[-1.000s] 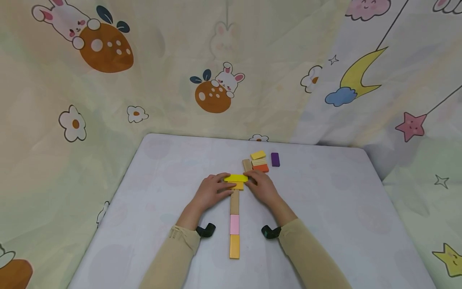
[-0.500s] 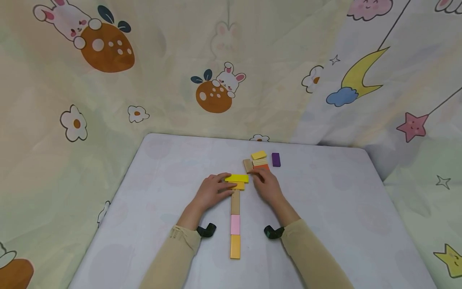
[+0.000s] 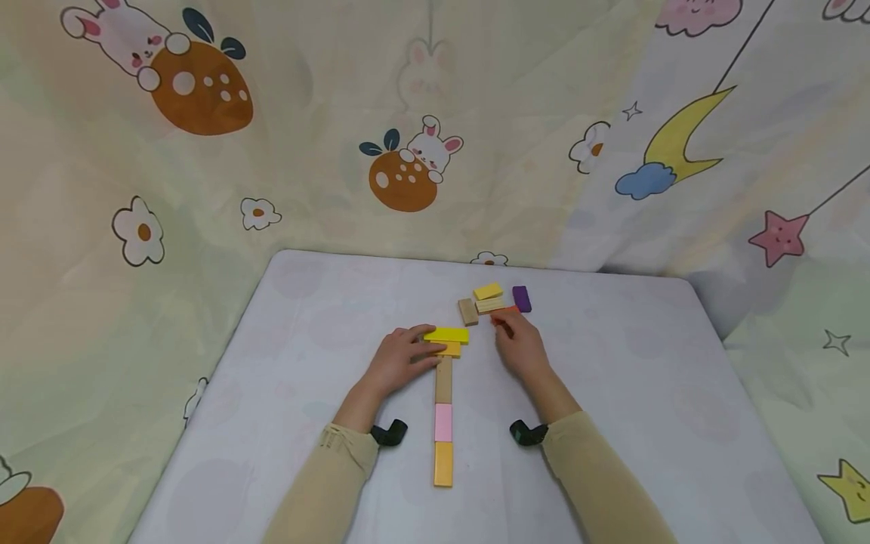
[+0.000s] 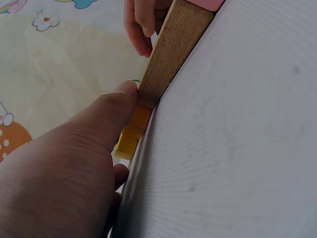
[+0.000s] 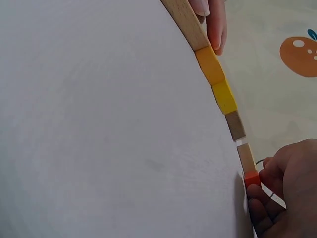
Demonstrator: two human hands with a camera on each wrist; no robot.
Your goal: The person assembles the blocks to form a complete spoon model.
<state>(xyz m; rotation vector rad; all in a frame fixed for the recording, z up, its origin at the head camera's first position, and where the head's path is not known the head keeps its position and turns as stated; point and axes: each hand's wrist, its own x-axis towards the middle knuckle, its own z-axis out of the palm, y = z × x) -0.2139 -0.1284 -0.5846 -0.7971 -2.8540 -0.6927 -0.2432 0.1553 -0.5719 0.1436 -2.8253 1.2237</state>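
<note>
My right hand (image 3: 522, 346) pinches an orange-red wooden block (image 5: 251, 179) between thumb and fingers, close to the table. My left hand (image 3: 399, 361) rests beside the head of a T-shaped row. Its relaxed fingers touch the left ends of a bright yellow block (image 3: 450, 335) and an amber block (image 3: 451, 350), both lying crosswise. The left thumb lies by a plain wood block (image 3: 443, 381). Below that, end to end, lie a pink block (image 3: 443, 421) and an orange-yellow block (image 3: 443, 464).
Beyond the row lie a short brown block (image 3: 467, 311), pale wood blocks (image 3: 489, 304), a yellow block (image 3: 488, 291) and a purple block (image 3: 521, 298). They sit on a white-covered table (image 3: 326, 302), with a printed cloth (image 3: 516, 189) behind.
My right hand has left the yellow block's right end, moved right and back, and drawn the orange-red block rightward from the pale blocks. The left hand stays put.
</note>
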